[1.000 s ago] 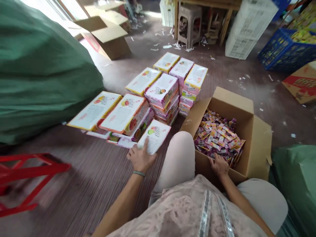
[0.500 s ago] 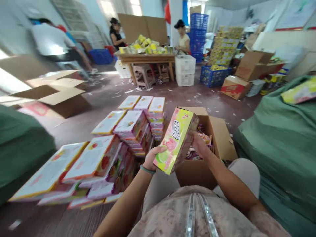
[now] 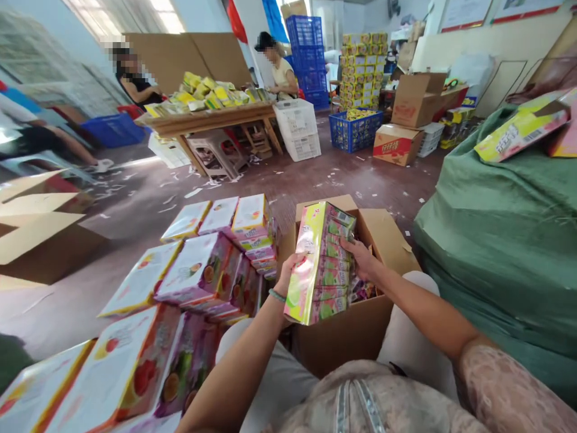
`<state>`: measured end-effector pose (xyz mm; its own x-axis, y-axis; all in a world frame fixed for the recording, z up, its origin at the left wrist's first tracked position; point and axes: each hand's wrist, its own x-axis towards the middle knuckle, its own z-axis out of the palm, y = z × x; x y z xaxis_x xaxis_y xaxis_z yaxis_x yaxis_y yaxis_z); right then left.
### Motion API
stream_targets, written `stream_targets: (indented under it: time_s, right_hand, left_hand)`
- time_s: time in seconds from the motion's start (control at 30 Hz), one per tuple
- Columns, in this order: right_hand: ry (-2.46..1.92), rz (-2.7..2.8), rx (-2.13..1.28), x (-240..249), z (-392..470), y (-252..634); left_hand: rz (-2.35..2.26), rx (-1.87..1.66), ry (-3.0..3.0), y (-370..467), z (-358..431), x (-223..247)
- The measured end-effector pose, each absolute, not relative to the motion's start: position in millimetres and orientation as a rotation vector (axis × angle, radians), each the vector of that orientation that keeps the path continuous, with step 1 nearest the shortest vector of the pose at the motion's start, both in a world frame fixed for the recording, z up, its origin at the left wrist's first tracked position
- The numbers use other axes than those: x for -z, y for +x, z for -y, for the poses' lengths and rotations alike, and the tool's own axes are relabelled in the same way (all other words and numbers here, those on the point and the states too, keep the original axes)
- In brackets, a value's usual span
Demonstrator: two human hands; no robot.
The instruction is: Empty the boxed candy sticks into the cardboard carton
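Note:
A yellow-green and pink box point(image 3: 306, 264) is tilted above an open cardboard carton point(image 3: 347, 331) between my knees. Rows of small green and pink packets point(image 3: 333, 264) show in its open side. My left hand point(image 3: 288, 276) grips the box's left edge, fingers partly hidden behind it. On the other side, my right hand point(image 3: 360, 257) is at the packets, fingers closed against them; its fingertips rest near the box's right edge. Purple packets point(image 3: 363, 290) lie inside the carton, partly covered by the box and my right hand.
Stacked fruit-print boxes point(image 3: 193, 264) stand at my left. A green sack point(image 3: 487, 222) bulges at my right, with yellow-pink boxes on top. Empty-looking cartons point(image 3: 49, 246) are far left. Two people work at a wooden table point(image 3: 216, 120) ahead.
The view has swung to the right. The box has turned, so its packet-filled side now faces up toward me. My right hand has come onto the packets.

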<state>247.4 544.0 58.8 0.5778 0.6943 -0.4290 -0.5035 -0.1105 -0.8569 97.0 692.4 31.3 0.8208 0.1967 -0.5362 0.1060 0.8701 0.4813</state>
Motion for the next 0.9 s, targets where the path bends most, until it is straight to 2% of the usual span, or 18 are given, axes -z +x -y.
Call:
stream_targets:
  time_s: [0.13,0.23,0.47,0.57,0.9]
  right_hand:
    - [-1.737,0.065,-0.711,-32.5,-559.1,288.6]
    - [-1.893,0.054,-0.605,-5.1,-559.8,303.8]
    - [-1.561,0.010,-0.936,45.5,-566.4,289.6]
    - [-1.548,-0.007,-1.022,56.8,-571.5,290.7]
    - [-1.816,0.002,-0.822,54.0,-548.5,324.1]
  left_hand:
    - [-0.592,-0.075,0.553,123.5,-710.4,-5.0]
    - [-0.565,-0.109,0.555,135.0,-717.1,22.8]
    - [-0.541,0.178,0.310,160.0,-709.4,82.8]
    - [-0.564,0.154,0.207,171.4,-696.3,94.8]
    - [-0.815,0.234,0.256,194.4,-719.5,114.4]
